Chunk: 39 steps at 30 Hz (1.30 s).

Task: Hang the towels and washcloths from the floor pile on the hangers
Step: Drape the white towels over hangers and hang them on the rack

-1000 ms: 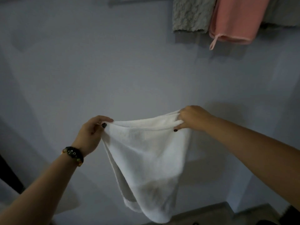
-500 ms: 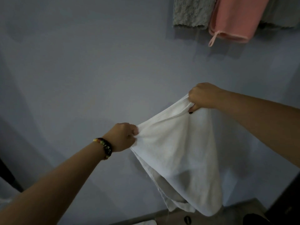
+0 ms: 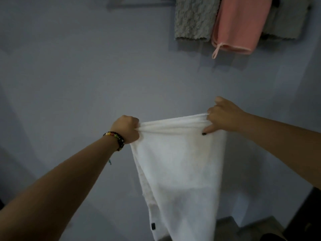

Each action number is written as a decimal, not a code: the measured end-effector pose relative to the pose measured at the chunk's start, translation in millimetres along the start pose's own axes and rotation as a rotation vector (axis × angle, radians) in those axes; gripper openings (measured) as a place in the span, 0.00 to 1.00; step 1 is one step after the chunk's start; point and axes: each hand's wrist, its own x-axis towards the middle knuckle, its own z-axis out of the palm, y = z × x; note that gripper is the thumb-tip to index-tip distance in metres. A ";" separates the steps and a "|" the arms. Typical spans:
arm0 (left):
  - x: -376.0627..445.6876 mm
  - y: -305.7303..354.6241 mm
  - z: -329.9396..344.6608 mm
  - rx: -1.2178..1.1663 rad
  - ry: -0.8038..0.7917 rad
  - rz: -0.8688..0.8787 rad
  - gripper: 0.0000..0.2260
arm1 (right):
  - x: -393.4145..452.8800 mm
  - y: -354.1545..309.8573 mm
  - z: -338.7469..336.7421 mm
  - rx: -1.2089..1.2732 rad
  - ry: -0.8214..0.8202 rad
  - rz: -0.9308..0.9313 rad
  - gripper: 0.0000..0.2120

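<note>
Left hand, beaded bracelet at wrist, fist closed on left corner of white towel – centre frame, hanging down. Right hand pinches right corner. Upper right: grey washcloth, pink washcloth hanging against wall.

No text can be read here. The white towel has a small dark tag near its lower edge, but its print is too small to tell.

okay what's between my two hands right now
In the head view, the bunched top edge of the white towel spans the gap, pulled fairly taut between the left hand and right hand. Both grip it; the rest hangs below.
</note>
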 end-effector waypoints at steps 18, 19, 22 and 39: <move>3.7 -57.6 -18.3 0.003 -0.054 0.167 0.17 | 20.1 -23.3 -26.9 0.379 0.289 -0.269 0.10; 3.7 -59.3 -16.7 0.018 -0.065 0.176 0.17 | 19.2 -19.8 -25.9 0.384 0.282 -0.279 0.11; 4.1 -66.5 -17.7 0.048 -0.058 0.173 0.16 | 15.3 -11.9 -34.5 0.428 0.345 -0.265 0.18; -19.7 -40.7 1.4 -1.049 0.244 -0.471 0.15 | 10.3 -35.0 -72.7 0.358 0.542 0.017 0.20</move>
